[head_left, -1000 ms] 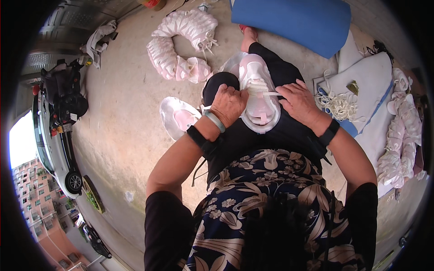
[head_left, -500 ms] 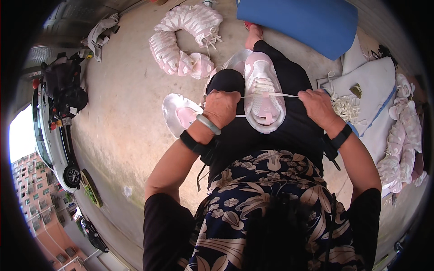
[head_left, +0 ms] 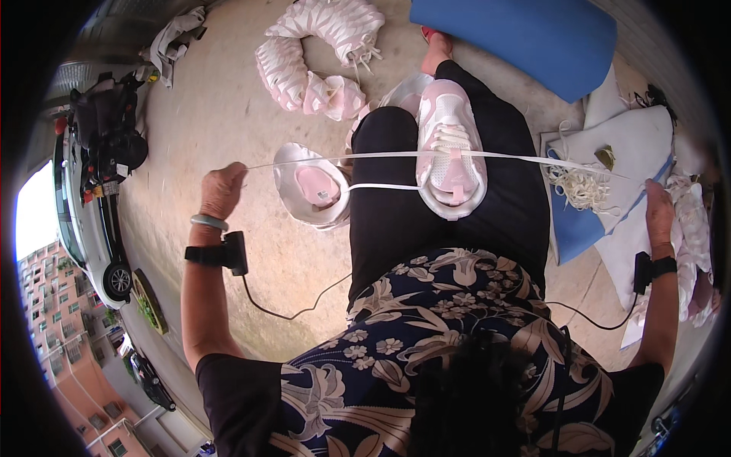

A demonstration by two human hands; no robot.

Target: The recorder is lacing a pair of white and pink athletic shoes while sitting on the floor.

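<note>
A pink and white sneaker (head_left: 448, 126) lies on my black-trousered lap, its toe pointing away from me. Its white shoelace (head_left: 373, 154) stretches nearly straight across the tongue, out to both sides. At the far left my left hand (head_left: 222, 190) is closed on one end of the lace. Out on the right, my right hand (head_left: 659, 209) pinches the other end. Another strand of white lace runs from the sneaker's collar to a pink and white shoe upper (head_left: 311, 186) beside my left knee.
A curved chain of strung pink and white shoe uppers (head_left: 304, 72) lies on the concrete floor ahead. A blue mat (head_left: 518, 46) is at the far right. Loose laces (head_left: 582, 186) rest on white sheeting (head_left: 632, 145) to my right, near more uppers (head_left: 689, 228).
Both hands have moved wide apart, left hand leftward and right hand rightward, drawing the lace out much longer on each side of the sneaker.
</note>
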